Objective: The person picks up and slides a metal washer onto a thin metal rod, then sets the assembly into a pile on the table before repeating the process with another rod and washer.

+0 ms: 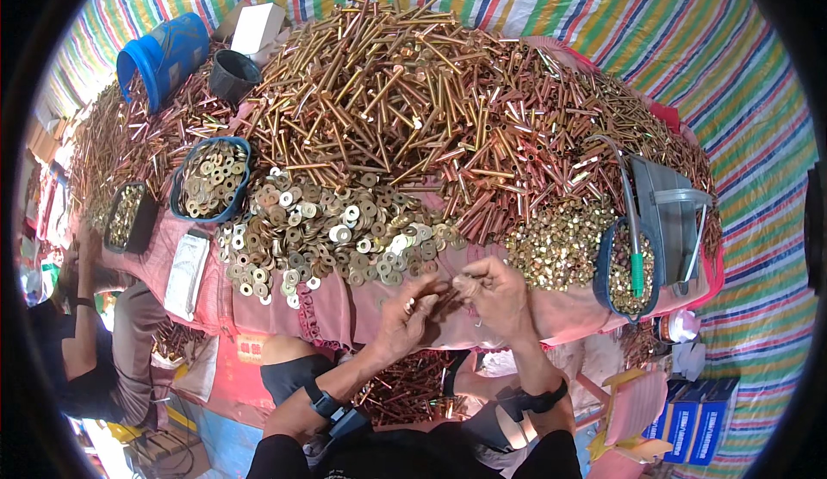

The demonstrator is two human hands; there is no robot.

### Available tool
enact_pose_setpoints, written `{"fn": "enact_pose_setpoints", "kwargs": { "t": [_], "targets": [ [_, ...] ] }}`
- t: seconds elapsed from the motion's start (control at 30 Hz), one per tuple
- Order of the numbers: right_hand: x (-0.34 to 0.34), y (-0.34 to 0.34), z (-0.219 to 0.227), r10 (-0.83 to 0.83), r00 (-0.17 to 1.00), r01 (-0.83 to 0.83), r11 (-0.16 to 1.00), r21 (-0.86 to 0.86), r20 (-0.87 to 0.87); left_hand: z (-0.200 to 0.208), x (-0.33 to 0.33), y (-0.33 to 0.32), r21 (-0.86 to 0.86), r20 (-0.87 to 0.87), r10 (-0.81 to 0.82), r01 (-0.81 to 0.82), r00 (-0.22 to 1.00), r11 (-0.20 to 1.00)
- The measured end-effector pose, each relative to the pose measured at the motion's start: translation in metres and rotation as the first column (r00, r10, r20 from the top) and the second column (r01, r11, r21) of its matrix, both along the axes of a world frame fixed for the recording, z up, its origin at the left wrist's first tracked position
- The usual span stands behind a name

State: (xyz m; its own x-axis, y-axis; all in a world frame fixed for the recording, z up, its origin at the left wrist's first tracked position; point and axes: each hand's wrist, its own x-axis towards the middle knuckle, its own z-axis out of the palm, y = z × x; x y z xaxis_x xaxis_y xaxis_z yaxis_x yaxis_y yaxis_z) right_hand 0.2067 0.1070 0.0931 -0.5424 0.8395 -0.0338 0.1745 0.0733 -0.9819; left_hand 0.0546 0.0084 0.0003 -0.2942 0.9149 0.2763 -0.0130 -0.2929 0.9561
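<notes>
My left hand [406, 314] and my right hand [497, 296] are close together over the front edge of the pink cloth [336, 307]. Curled fingers close my left hand; thumb and forefinger pinch on my right. A small dark reddish piece shows between them, too blurred to name. Just beyond my hands spreads a heap of flat washers [314, 225]. Small brassy nuts [551, 242] lie in a pile to the right. Behind these rises a big mound of long bolts [370, 91], with metal sleeves [517, 152] on its right side.
Washers fill a blue basket [177, 190] at left; nuts fill another blue basket [603, 276] at right, beside a grey bin [659, 212]. A blue bucket [177, 52] lies tipped at the back left. Another person's arm [84, 307] reaches in at far left. Blue boxes [698, 423] stand lower right.
</notes>
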Motion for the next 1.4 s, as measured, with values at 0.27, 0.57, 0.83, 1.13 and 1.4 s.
{"fn": "enact_pose_setpoints", "kwargs": {
  "t": [0.27, 0.57, 0.83, 1.13, 1.4],
  "targets": [
    [0.015, 0.024, -0.029, 0.110, 0.896, -0.113, 0.993, -0.018, 0.429, 0.009, -0.008, -0.011, -0.107, -0.010, -0.043, 0.041, 0.999, 0.993],
    [0.007, 0.052, -0.061, -0.257, 0.901, -0.037, 0.758, 0.651, 0.350, 0.010, -0.011, -0.005, -0.184, 0.063, -0.124, 0.134, 0.990, 0.974],
    [-0.008, 0.043, -0.048, -0.306, 0.794, -0.201, 0.684, 0.701, 0.526, 0.005, -0.011, -0.008, -0.111, -0.106, -0.161, 0.149, 0.981, 0.983],
    [-0.013, 0.052, -0.049, -0.236, 0.823, -0.196, 0.736, 0.648, 0.516, -0.005, -0.004, -0.007, -0.072, -0.088, -0.073, 0.067, 0.993, 0.995],
    [-0.003, 0.040, -0.050, -0.093, 0.915, -0.234, 0.668, 0.706, 0.392, -0.001, -0.005, -0.011, -0.117, -0.140, -0.066, 0.050, 0.988, 0.992]
  ]
}}
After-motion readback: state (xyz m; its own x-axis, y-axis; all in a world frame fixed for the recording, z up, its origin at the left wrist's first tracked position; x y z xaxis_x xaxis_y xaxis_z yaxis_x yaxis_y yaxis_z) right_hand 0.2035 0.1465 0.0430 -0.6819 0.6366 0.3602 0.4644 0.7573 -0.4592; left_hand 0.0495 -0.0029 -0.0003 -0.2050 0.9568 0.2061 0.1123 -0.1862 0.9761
